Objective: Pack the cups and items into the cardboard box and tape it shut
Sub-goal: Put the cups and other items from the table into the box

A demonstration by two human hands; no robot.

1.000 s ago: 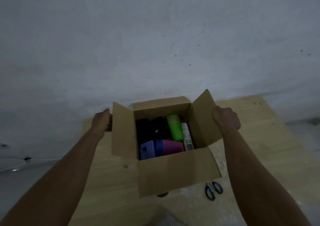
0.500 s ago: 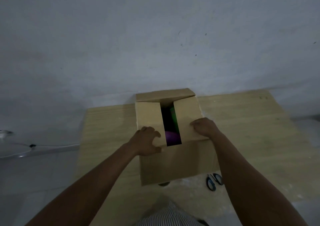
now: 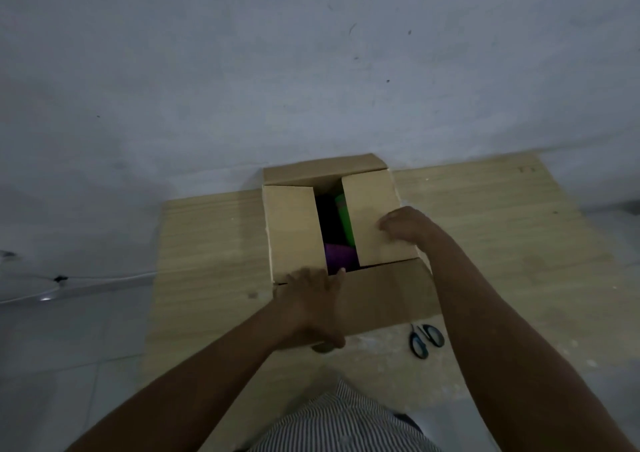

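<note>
Centrally placed: cardboard box [image 3: 391, 296], standing on a wooden board [image 3: 207, 244] with its far side against a grey wall [image 3: 311, 71].
Side flaps: left flap [image 3: 294, 230] and right flap [image 3: 370, 209] both folded down over the top, with a narrow gap between them.
Far flap [image 3: 322, 171]: not folded down, close to the wall.
Contents seen through the gap: green cup [image 3: 344, 219], purple cup [image 3: 339, 256] nearer the person, and a dark item [image 3: 325, 216] too dim to identify.
Left hand [image 3: 311, 306]: grips the near side of the box, fingers close together over its upper edge and thumb tucked under its lower edge.
Right hand [image 3: 405, 225]: rests on the right flap, fingers curled under and pressing down on the cardboard.
Scissors [image 3: 424, 341]: blue-handled, lying on the board just beside the box's near right corner.
Striped garment [image 3: 346, 420]: at the bottom of the view.
</note>
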